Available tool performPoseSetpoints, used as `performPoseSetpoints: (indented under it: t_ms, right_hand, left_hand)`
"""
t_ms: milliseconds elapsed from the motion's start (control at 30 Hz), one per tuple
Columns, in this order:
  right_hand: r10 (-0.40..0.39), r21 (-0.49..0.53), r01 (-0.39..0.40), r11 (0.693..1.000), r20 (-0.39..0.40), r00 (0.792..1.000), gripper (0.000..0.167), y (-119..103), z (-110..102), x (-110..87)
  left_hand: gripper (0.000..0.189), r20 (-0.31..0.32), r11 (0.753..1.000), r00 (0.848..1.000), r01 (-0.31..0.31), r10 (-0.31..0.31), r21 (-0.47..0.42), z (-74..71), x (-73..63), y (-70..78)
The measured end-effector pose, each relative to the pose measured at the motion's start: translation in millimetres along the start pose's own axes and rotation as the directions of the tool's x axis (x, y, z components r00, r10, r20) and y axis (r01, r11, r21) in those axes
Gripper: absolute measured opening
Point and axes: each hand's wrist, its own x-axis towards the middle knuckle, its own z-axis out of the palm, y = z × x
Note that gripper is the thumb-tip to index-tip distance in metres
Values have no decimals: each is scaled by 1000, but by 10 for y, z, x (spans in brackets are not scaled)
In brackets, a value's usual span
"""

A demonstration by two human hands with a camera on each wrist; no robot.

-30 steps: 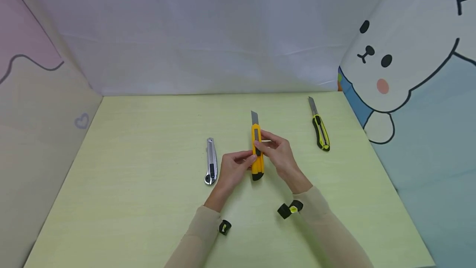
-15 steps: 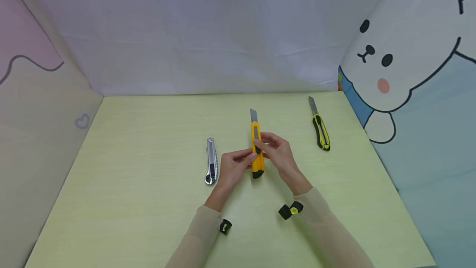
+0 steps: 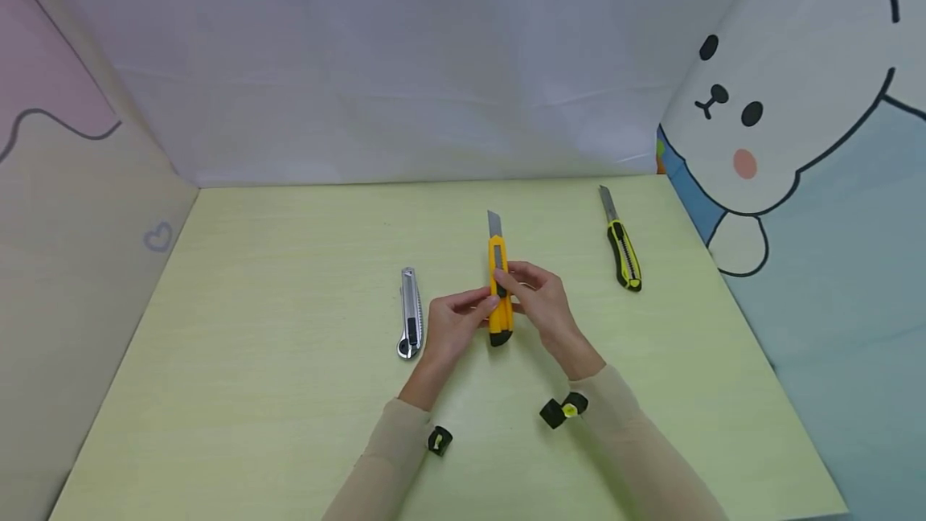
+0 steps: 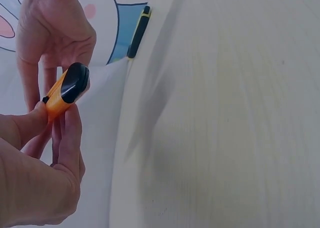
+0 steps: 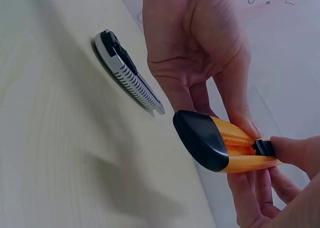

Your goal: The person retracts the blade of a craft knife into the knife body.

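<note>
An orange utility knife [image 3: 500, 316] with a black end cap is held above the table, its blade [image 3: 495, 223] out and pointing to the far side. My left hand [image 3: 452, 328] pinches the lower part of its handle from the left. From the right, my right hand [image 3: 546, 308] grips the handle higher up. In the right wrist view the right thumb [image 5: 292, 150] lies against the black slider [image 5: 264, 148]. Just left of my left hand, a silver utility knife [image 3: 411, 316] lies on the table, no blade showing.
A yellow-green and black utility knife [image 3: 625, 256] lies at the back right of the pale table [image 3: 253, 328], blade exposed and pointing away. A white cloth [image 3: 405, 71] stands behind the table, and a printed panel [image 3: 832, 264] borders the right side.
The orange utility knife has shifted slightly toward the far side in both hands. Its blade length looks much the same, and the hands keep their grip. The other knives have not moved.
</note>
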Motion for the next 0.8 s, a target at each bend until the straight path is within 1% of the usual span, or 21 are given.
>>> performPoseSetpoints:
  t_ms: [133,433,733,800]
  right_hand:
    - [11,17,-10,1000,-21,1000,48,-2,7,-11]
    - [22,36,-21,999,-22,1000,45,-32,14,-39]
    - [20,54,-20,998,15,1000,45,-33,15,-66]
    - [15,63,-16,998,16,1000,45,-34,14,-67]
  left_hand:
    - [29,-6,1000,1000,8,-8,-8,0,-3,-3]
    - [31,4,1000,1000,12,-12,-22,-10,-14,14]
    - [30,10,1000,1000,16,-16,4,-52,-11,39]
    - [30,14,1000,1000,22,-22,-8,-58,-14,58]
